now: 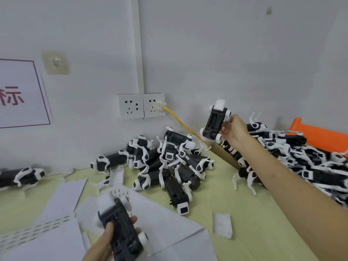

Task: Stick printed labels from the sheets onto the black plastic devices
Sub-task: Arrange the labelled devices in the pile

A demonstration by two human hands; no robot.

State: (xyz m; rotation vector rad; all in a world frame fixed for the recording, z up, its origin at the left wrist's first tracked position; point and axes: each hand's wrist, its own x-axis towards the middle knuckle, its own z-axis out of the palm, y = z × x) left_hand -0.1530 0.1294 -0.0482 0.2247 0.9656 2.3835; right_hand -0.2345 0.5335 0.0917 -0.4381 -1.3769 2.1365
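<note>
Hands, head view. Left hand (105, 242), at 7 o'clock, curls thumb and fingers round a black device (120, 228) held just above the label sheet (122, 194). Right hand (231, 129), at 2 o'clock, grips a second device (215, 121) lifted above the heaped devices (175, 161) on the desk (235, 213). Probable step: fetching the next unit. Bring it beside the sheet, flat face upward; peel one label by a corner; press from centre outward.

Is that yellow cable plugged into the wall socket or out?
Plugged in: the white plug sits in the right-hand socket, with the yellow cable running from it.
</note>
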